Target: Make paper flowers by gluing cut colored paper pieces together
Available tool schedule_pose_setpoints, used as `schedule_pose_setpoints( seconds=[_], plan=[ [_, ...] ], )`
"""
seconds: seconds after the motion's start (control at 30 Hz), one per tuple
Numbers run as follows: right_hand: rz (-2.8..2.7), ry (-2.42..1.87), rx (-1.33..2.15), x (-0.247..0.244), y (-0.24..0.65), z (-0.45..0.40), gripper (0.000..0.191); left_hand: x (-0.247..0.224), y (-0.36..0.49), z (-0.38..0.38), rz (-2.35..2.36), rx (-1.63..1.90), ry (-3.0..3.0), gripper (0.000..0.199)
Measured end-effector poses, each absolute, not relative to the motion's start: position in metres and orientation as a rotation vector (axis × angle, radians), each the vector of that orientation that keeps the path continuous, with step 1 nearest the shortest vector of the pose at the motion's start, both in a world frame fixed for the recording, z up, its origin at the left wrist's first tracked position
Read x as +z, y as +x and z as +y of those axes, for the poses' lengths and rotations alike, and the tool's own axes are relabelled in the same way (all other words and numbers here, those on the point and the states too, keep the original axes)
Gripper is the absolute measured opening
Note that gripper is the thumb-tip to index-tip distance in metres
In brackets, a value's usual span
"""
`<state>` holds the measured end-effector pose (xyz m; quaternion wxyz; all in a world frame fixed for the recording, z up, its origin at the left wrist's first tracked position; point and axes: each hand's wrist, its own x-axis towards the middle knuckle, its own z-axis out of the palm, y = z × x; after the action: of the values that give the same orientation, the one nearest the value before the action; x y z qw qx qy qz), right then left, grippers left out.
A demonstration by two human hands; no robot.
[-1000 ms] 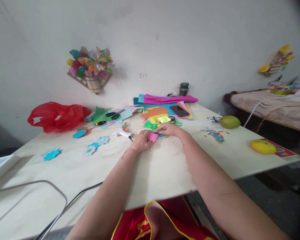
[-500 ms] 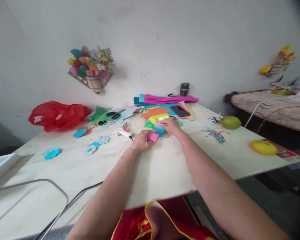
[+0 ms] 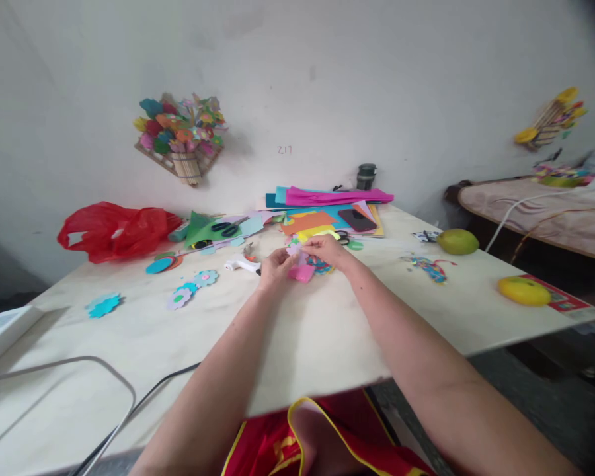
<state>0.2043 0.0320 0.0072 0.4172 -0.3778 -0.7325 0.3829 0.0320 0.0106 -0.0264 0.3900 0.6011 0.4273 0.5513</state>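
Note:
A small pale purple paper flower [image 3: 294, 248] is pinched between both hands over the table. My left hand [image 3: 276, 266] has its fingers closed at the flower's left side. From the right, my right hand [image 3: 326, 250] grips its edge between thumb and fingers. Just below lies a bright pink paper piece [image 3: 301, 273], and colourful paper scraps [image 3: 320, 266] are partly hidden under my right hand. A white glue gun [image 3: 242, 264] rests left of my left hand. Farther left lie paper flowers [image 3: 180, 297] in purple and blue.
Paper sheets [image 3: 317, 221], a phone [image 3: 357, 220] and scissors [image 3: 228, 227] lie at the back. A red plastic bag [image 3: 119, 231] sits back left. Mangoes [image 3: 524, 291] are on the right; cables [image 3: 94, 358] cross the front left.
Both hands have come together, and the purple flower has moved left and is now between them. The pink piece, earlier at my left fingers, lies below them.

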Motion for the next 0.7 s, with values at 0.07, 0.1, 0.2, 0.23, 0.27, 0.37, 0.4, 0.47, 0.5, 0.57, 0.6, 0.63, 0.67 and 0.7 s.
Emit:
schedule_pose_setpoints(
  seconds=[0.07,0.1,0.2,0.23,0.27,0.37,0.4,0.47,0.5,0.57,0.6,0.63,0.67,0.7],
  plan=[
    [-1.831,-0.940,1.014,0.007,0.199,0.030,0.036,-0.025,0.032,0.011,1.002,1.428,1.392,0.050],
    [-1.826,-0.937,1.028,0.007,0.198,0.029,0.036,-0.024,0.032,0.011,0.995,1.438,1.358,0.046],
    [-1.827,-0.940,1.009,0.004,0.196,0.033,0.030,-0.021,0.028,0.011,1.036,1.480,1.328,0.039],
    [-1.834,-0.951,0.986,0.002,0.197,0.035,0.027,-0.021,0.027,0.011,1.047,1.508,1.319,0.038],
    [-1.843,-0.971,0.949,-0.001,0.198,0.037,0.022,-0.020,0.025,0.012,1.052,1.543,1.303,0.038],
    [-1.916,-1.074,0.758,-0.007,0.203,0.044,0.011,-0.019,0.021,0.013,1.055,1.632,1.222,0.036],
    [-1.960,-1.116,0.681,-0.008,0.205,0.045,0.010,-0.018,0.020,0.013,1.053,1.646,1.189,0.035],
    [-2.070,-1.183,0.568,-0.006,0.211,0.046,0.012,-0.017,0.019,0.012,1.055,1.666,1.129,0.029],
    [-2.133,-1.194,0.545,-0.004,0.215,0.046,0.015,-0.016,0.019,0.011,1.058,1.670,1.114,0.027],
    [-2.291,-1.165,0.554,0.002,0.221,0.044,0.023,-0.016,0.020,0.009,1.071,1.671,1.119,0.042],
    [-2.373,-1.123,0.561,0.005,0.224,0.043,0.028,-0.016,0.020,0.009,1.076,1.668,1.137,0.052],
    [-2.435,-1.082,0.552,0.008,0.226,0.042,0.031,-0.016,0.020,0.008,1.077,1.662,1.163,0.058],
    [-2.490,-1.057,0.535,0.010,0.228,0.041,0.032,-0.017,0.021,0.009,1.075,1.654,1.191,0.061],
    [-2.528,-1.041,0.511,0.011,0.228,0.041,0.033,-0.019,0.021,0.010,1.073,1.650,1.212,0.059]
  ],
)
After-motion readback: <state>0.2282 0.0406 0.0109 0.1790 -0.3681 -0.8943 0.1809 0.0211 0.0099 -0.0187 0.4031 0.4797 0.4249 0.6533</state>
